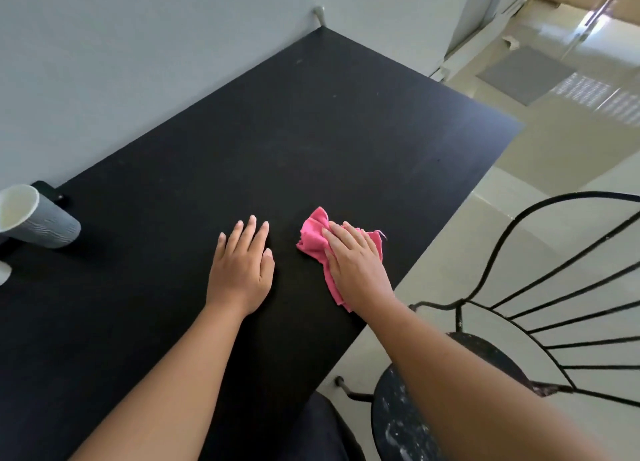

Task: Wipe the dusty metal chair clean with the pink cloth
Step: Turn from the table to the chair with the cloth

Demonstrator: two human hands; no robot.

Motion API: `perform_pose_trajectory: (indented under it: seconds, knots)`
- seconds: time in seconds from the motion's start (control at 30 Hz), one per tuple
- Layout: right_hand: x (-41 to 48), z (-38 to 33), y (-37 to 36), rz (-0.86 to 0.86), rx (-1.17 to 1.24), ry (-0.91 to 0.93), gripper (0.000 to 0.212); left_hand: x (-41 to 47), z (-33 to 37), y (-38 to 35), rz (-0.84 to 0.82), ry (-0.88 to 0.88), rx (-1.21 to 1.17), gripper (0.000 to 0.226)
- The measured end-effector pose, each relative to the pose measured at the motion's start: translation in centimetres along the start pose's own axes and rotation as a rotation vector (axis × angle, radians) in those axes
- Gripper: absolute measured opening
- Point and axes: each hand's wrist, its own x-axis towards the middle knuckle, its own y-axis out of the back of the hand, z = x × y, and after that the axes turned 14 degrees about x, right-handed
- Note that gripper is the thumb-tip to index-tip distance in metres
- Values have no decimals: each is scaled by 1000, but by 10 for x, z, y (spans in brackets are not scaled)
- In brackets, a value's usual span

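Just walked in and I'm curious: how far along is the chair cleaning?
Nothing looks done: the black metal wire-backed chair has a round seat speckled with pale dust. In hand: the right hand rests flat on the crumpled pink cloth on the black table, the left hand flat beside it. Left: lifting the cloth and wiping the whole chair.
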Motion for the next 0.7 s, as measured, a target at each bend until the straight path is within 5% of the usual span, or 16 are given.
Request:
perform_pose_trajectory:
  seconds: [0.33,0.7]
  knots:
    - [-66,57,27,227,188,-35,38,15,87,9,-16,-261,-18,54]
    - [-211,153,81,476,307,-470,36,7,243,11,15,-703,53,63]
